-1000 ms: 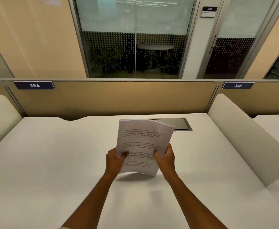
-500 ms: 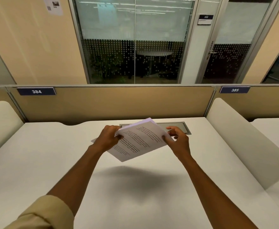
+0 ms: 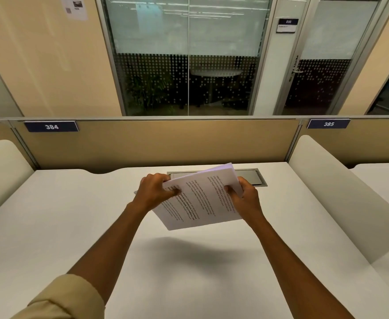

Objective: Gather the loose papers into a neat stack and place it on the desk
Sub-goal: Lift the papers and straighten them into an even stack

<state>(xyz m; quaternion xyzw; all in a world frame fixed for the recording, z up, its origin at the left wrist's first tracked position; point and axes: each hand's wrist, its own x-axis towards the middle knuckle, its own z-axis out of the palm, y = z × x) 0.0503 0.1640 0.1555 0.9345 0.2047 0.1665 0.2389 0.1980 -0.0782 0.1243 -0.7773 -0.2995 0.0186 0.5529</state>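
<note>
A stack of white printed papers [image 3: 200, 199] hangs in the air above the white desk [image 3: 50, 226], turned sideways and tilted with its far right corner highest. My left hand [image 3: 154, 189] grips the stack's left edge, thumb on top. My right hand [image 3: 246, 196] grips the right edge, fingers curled over the top sheet. The stack casts a shadow on the desk below it. The sheets look roughly aligned; a sliver of paper shows behind my left hand.
A grey cable hatch [image 3: 248, 177] is set into the desk behind the papers. A tan partition [image 3: 166, 141] with label 384 closes the back. Cream side dividers stand at the left [image 3: 2, 166] and right [image 3: 340, 194].
The stack went from upright, gripped at its lower edge near the desk, to raised and laid nearly flat, turned sideways. Both hands moved up and apart to its side edges.
</note>
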